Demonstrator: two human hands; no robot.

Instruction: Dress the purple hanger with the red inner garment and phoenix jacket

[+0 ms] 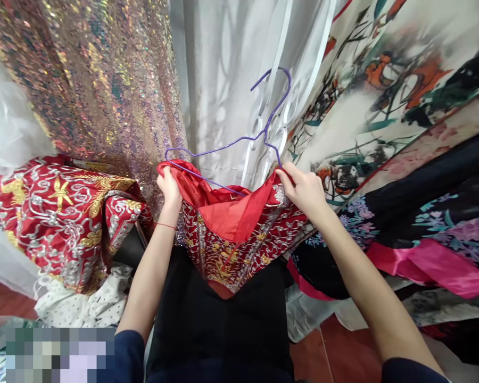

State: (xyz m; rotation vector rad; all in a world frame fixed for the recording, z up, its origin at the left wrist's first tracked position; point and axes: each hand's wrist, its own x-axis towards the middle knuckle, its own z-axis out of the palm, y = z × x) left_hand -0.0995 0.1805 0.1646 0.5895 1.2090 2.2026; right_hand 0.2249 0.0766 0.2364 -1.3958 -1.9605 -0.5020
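Observation:
A red embroidered garment (231, 255) with silver and gold thread hangs in front of my lap, its bright red lining folded outward at the top. My left hand (168, 186) grips its upper left edge, thumb on the red cloth. At the upper right edge, my right hand (303, 191) pinches the fabric close to the hanger's end. A purple wire hanger (239, 139) runs between the two hands, its hook pointing up. The hanger's lower bar dips inside the garment's opening, where part of it is hidden.
On the left lies another red embroidered garment (64, 213) above white dotted cloth (88, 298). A sequined curtain of fabric (115, 80) hangs behind it. White sheer cloth (219, 64) hangs at the back. Printed fabric (383, 96) and black floral clothing (435, 213) crowd the right side.

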